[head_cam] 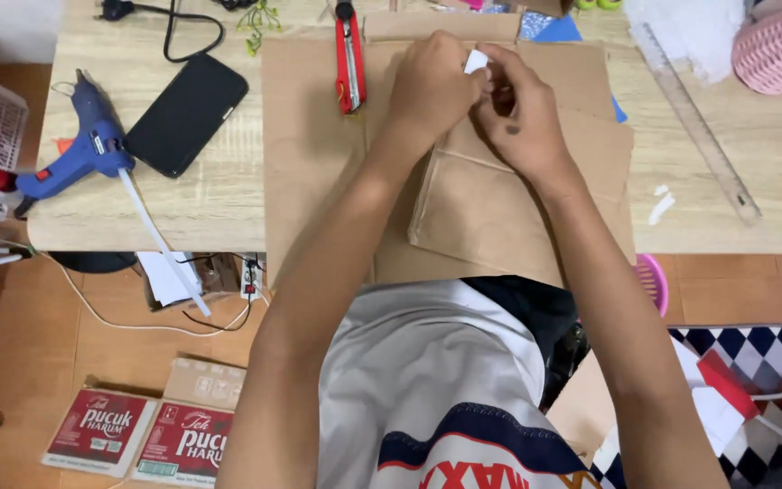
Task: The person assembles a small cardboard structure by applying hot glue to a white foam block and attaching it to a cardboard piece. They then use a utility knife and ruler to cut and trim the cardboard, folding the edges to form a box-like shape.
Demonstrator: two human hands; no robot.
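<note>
While both hands pinch, white scrap [476, 62] sits between fingers [463, 77].

glue gun [83, 149] left of phone [186, 114]

We have single view only, head-worn camera. Looks steeply down over own chest and forearms onto worktop [210, 199] edge, facing forward across it. Close range: hands [477, 100] near top centre of frame, floor [65, 362] visible below and beside worktop.

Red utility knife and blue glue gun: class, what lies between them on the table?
In the head view, a black phone lies between the glue gun and utility knife.
</note>
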